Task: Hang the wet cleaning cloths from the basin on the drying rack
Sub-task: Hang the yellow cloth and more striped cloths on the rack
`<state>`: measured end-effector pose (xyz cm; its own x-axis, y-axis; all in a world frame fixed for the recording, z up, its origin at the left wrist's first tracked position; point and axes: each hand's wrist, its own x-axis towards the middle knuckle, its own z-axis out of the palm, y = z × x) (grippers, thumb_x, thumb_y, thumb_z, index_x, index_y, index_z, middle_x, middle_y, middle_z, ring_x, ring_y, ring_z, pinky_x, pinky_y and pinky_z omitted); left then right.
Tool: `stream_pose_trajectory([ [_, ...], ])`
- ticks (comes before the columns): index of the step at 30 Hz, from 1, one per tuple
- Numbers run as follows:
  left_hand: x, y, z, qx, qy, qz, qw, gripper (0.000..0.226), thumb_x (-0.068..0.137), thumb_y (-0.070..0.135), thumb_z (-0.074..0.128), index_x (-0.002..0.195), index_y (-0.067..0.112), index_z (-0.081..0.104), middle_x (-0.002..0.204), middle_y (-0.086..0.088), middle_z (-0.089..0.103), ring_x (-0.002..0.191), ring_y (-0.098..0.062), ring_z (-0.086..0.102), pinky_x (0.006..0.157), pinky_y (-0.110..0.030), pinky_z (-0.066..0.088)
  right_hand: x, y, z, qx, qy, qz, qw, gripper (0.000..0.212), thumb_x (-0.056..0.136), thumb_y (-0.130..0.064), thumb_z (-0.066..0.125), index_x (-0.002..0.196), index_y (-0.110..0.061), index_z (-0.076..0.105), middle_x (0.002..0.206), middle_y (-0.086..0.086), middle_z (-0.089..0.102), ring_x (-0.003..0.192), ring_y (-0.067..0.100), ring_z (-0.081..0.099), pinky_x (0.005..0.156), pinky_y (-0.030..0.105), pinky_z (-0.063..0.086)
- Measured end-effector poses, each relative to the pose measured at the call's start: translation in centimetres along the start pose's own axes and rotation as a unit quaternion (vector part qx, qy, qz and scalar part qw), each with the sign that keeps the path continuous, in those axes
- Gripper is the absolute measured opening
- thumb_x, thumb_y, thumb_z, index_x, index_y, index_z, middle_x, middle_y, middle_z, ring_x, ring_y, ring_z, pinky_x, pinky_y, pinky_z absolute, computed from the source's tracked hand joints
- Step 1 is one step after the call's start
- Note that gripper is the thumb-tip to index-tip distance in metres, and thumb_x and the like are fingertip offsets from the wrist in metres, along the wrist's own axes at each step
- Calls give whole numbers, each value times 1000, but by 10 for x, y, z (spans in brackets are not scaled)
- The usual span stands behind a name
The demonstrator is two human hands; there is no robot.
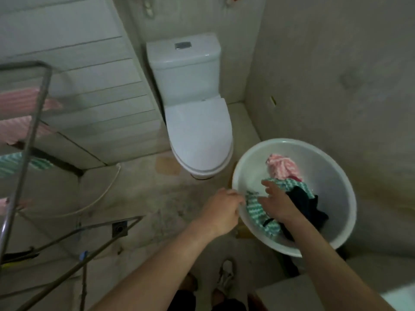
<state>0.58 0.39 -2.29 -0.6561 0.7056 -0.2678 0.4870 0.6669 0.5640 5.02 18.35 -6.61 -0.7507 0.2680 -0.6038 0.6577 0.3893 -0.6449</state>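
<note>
A white round basin (334, 176) stands at the right, holding a pink-and-white cloth (284, 168), a green-and-white striped cloth (258, 212) and a dark cloth (307, 203). My left hand (221, 208) pinches an edge of the green striped cloth at the basin's rim. My right hand (277, 202) reaches into the basin over the same cloth with fingers spread. The metal drying rack (33, 122) fills the left edge, with pink cloths (21, 99) and a green striped cloth (13, 163) hung on it.
A white toilet (195, 122) with its lid down stands straight ahead against the wall. A white panelled wall is at the left, a bare wall at the right. The rack's lower bars (94, 243) cross the floor at the lower left. My feet (225, 279) show below.
</note>
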Motion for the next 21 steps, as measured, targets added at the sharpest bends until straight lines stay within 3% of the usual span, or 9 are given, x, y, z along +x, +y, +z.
stream_pose_trajectory([
  [4,33,18,36,136,-65,27,988,26,84,10,51,102,18,68,108,0,65,106,-25,50,87,-41,46,8,54,-1,-110,-65,9,992,64,98,-14,48,152,-18,14,157,8,27,141,26,32,105,32,34],
  [7,52,31,55,191,-139,20,971,22,82,8,53,99,13,66,105,-6,63,104,-26,49,89,-39,41,13,79,5,-189,-33,16,981,61,92,-9,51,147,-23,28,139,11,45,123,29,49,89,36,45],
  [9,66,35,67,151,-160,0,976,22,85,5,50,101,7,63,109,-13,60,103,-29,52,87,-37,43,16,85,7,-236,15,14,972,32,92,-13,51,123,-22,55,106,11,58,94,28,60,67,33,46],
  [10,74,36,71,110,-158,-28,981,26,86,5,49,109,5,61,116,-16,57,105,-31,53,88,-38,45,18,84,6,-232,32,21,972,14,94,-16,50,98,-20,63,88,8,60,78,24,60,59,31,43],
  [13,98,36,84,31,-157,-115,980,47,89,6,48,136,7,39,138,-16,42,119,-35,49,97,-42,45,16,78,-9,-89,61,32,994,45,94,-29,57,51,-20,47,49,-2,41,47,11,40,48,30,29],
  [15,110,36,90,30,-177,-147,973,55,89,3,48,141,7,31,142,-15,39,122,-35,48,96,-40,45,8,73,-28,-33,91,-4,995,44,95,-30,57,52,-20,54,49,-3,46,48,11,45,51,32,37],
  [17,117,34,93,82,-180,-137,971,44,88,2,51,131,6,45,130,-16,52,112,-33,56,87,-36,48,0,70,-45,-80,161,-81,980,29,95,-29,58,73,-15,70,68,-1,57,64,18,56,62,35,46],
  [19,118,33,91,158,-168,-111,967,24,88,6,52,111,8,61,112,-12,64,102,-30,61,79,-34,47,-6,62,-60,-89,251,-176,948,20,92,-23,62,78,-12,71,76,-3,59,72,20,58,68,32,44],
  [21,117,33,89,200,-148,-90,964,19,89,8,51,100,8,67,103,-12,67,99,-31,63,80,-36,48,-8,53,-70,23,281,-170,944,25,92,-26,61,80,-5,68,76,7,66,75,26,62,70,39,50],
])
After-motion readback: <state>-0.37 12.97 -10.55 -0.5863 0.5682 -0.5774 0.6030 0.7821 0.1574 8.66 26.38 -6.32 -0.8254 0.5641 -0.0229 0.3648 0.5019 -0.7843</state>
